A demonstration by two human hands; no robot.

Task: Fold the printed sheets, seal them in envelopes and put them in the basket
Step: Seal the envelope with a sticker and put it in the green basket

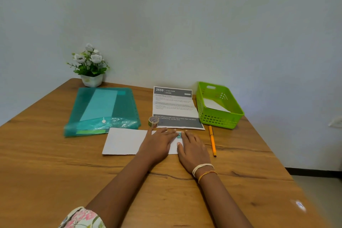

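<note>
envelope: a white envelope (123, 141) is lying flat near the middle of the tabletop (55, 172), long side toward the person, its right end hidden under both hands.
tape piece: a small teal strip (179, 135) is showing between the two hands at the envelope's right end; it looks like the seal being pressed down.
left hand: the left hand (159, 144) is lying palm down on the envelope, fingers straight and pressing, gripping nothing.
right hand: the right hand (192, 147) is resting flat beside it, fingers extended along the taped edge, also gripping nothing.
handling: the envelope is looking light, thin and bendy, likely to slide on the smooth wood; I would be pinching it by a long edge or a corner, not the taped flap.
printed sheet: one creased printed sheet (175, 109) is lying toward the far edge, just behind the envelope, limp and easy to crumple.
tape roll: a tape roll (153, 122) is standing at that sheet's near left corner.
basket: the green basket (222, 120) is sitting toward the far right corner, already holding something white.
other things: an orange pen (212, 140) is lying right of the hands; a teal folder (103, 111) and a flower pot (91, 79) are sitting toward the far left.
</note>
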